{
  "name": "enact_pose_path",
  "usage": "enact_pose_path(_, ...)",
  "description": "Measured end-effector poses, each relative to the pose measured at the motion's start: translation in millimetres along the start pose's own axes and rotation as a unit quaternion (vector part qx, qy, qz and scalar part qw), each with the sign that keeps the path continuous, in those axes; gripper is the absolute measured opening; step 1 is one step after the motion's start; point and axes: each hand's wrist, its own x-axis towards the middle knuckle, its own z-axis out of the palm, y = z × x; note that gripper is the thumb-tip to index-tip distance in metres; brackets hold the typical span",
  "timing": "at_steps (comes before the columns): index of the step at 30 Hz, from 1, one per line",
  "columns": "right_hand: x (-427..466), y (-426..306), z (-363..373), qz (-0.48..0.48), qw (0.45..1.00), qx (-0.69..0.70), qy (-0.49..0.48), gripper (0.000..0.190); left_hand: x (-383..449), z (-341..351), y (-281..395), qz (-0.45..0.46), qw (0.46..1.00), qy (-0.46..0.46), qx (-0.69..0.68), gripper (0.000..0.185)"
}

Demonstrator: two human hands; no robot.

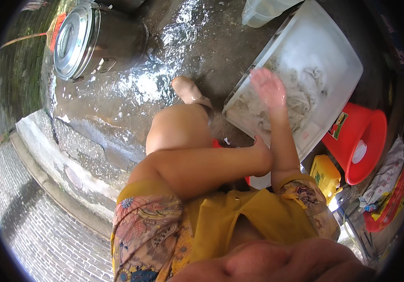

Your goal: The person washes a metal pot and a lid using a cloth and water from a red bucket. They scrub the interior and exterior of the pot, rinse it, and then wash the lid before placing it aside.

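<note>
My right hand is raised over a translucent plastic tub, wet and slightly blurred, with nothing in it. Cloudy, sudsy water fills the tub, and pale, crumpled cloth lies soaking beneath the hand. Across my body, my left hand meets my right forearm below the wrist, near the tub's closest corner. Its thumb points up; the other fingers are hidden, so its grip is unclear.
Right of the tub are a red plastic bucket, a yellow jug and plastic bags. A clear plastic container stands beyond the tub. A lidded metal pot and a broom are at far left. The concrete floor is wet.
</note>
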Motion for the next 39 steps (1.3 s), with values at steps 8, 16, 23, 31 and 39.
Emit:
enact_pose_path(8, 95, 103, 133, 0.178, 0.9, -0.399, 0.005, 0.045, 60, 13, 8, -0.17, 0.942, -0.276, 0.091, 0.063)
enact_pose_path(16, -15, -6, -67, -0.153, 0.881, -0.306, 0.327, 0.022, 71, 18, 14, -0.116, 0.956, -0.257, 0.084, 0.064)
enact_pose_path(23, -74, 41, -127, -0.043, 0.743, -0.077, 0.664, 0.029, 52, 16, 5, -0.044, 0.985, -0.161, 0.039, 0.057)
enact_pose_path(31, 26, -13, 33, 0.053, 0.973, -0.196, 0.11, 0.043, 61, 8, 17, -0.098, 0.959, -0.244, 0.103, 0.064)
enact_pose_path(39, 118, 93, 214, 0.169, 0.858, -0.467, -0.129, 0.045, 72, 2, 29, -0.083, 0.938, -0.312, 0.129, 0.067)
